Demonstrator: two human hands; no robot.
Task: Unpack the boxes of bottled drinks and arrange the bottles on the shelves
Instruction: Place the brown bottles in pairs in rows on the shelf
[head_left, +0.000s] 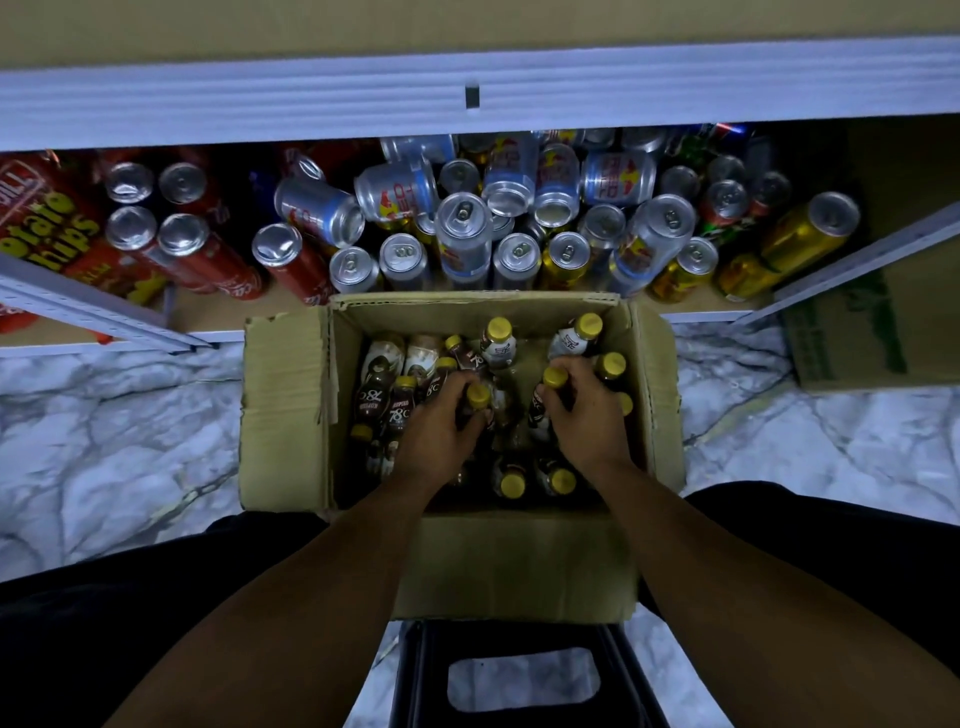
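An open cardboard box (285, 410) stands on the floor in front of me, holding several small brown coffee bottles with yellow caps. Both my hands are inside it. My left hand (436, 436) grips the neck of one bottle (478, 397) near the middle. My right hand (582, 415) grips another bottle (553, 379) just to the right. Two upright bottles (497, 338) stand at the far side of the box. The low shelf (208, 306) lies right behind the box.
Several drink cans (462, 228), some toppled, crowd the low shelf; red cans (182, 234) and a chips pack (47, 223) are at its left. A white shelf rail (467, 98) runs above. Another carton (852, 332) stands at right. A black stool (519, 675) is under me on the marble floor.
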